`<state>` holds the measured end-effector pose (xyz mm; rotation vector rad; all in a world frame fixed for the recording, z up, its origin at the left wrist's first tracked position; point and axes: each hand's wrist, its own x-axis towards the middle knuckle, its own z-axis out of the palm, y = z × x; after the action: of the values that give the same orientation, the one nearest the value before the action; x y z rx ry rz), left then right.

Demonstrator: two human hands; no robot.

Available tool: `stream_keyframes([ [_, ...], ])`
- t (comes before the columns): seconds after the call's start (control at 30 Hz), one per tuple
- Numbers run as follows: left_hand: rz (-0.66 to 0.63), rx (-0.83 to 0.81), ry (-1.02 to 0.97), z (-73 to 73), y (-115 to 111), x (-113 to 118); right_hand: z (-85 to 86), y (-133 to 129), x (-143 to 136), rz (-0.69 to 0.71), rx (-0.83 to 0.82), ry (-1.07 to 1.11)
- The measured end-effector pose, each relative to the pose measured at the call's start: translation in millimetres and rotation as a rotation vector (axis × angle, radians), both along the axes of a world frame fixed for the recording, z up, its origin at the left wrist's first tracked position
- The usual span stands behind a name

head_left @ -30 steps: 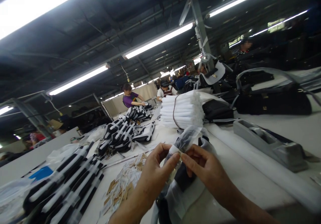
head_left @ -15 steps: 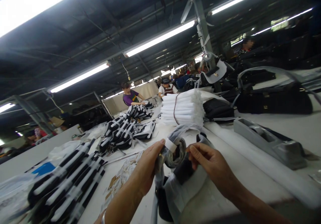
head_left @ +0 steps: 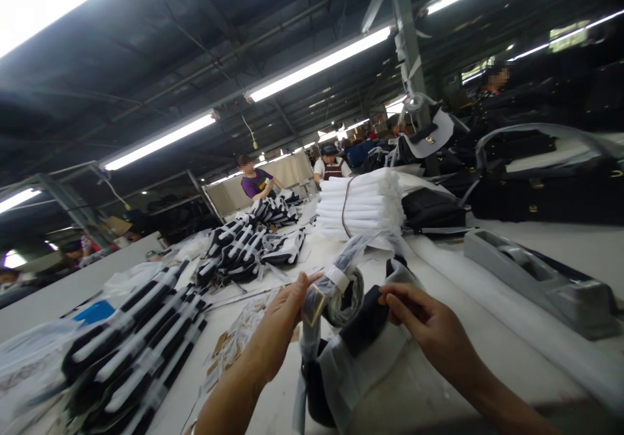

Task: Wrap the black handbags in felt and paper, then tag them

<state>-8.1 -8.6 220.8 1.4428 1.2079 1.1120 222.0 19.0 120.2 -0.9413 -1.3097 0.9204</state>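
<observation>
A black handbag with pale wrapping over parts of it stands on the table in front of me. Its handle arches up in clear plastic, and a coiled strap with a white band hangs there. Beside a gold-coloured metal fitting under plastic, my left hand is open, fingers stretched along the far side of the handle, partly hidden. My right hand pinches at the upper edge of the bag's black part, thumb and forefinger together.
Wrapped black-and-white pieces lie at left, with more heaped behind. A tied white stack, a white roll, a grey tape dispenser and another black bag occupy the right. A co-worker in purple stands at the far end.
My left thumb has come away from the wrapped strap and the fingers have straightened. My right hand has shifted slightly right and down, away from the coil. The view has turned slightly.
</observation>
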Motion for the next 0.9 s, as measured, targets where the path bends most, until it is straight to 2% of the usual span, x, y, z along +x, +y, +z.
stream_keyframes([
  [0.1, -0.024, 0.034, 0.023, -6.3, 7.6, -19.2, -6.4, -3.8, 2.6, 0.032, 0.118, -0.109],
  [0.2, 0.097, 0.124, 0.138, -17.4, 23.9, -49.9, -17.2, -5.1, 7.5, -0.011, 0.294, -0.251],
  [0.27, 0.177, 0.135, 0.185, -31.8, 38.6, -75.6, -29.0, -4.1, 12.2, -0.072, 0.421, -0.345],
  [0.37, 0.256, 0.087, 0.255, -65.9, 61.6, -112.3, -49.9, 0.1, 19.8, -0.131, 0.603, -0.491],
  [0.43, 0.284, 0.039, 0.322, -93.4, 76.4, -128.0, -58.9, 6.9, 21.5, -0.17, 0.686, -0.576],
  [0.53, 0.312, -0.012, 0.407, -132.1, 98.8, -131.9, -58.5, 28.8, 14.1, -0.19, 0.789, -0.704],
  [0.63, 0.312, -0.043, 0.459, -158.5, 120.9, -122.3, -52.4, 60.1, 1.4, -0.159, 0.872, -0.877],
  [0.73, 0.335, -0.044, 0.544, -168.9, 139.4, -120.1, -55.0, 81.4, -3.1, -0.114, 0.918, -0.965],
  [0.9, 0.47, -0.058, 0.771, -168.2, 166.8, -141.8, -65.7, 82.6, 1.7, -0.112, 0.925, -0.898],
])
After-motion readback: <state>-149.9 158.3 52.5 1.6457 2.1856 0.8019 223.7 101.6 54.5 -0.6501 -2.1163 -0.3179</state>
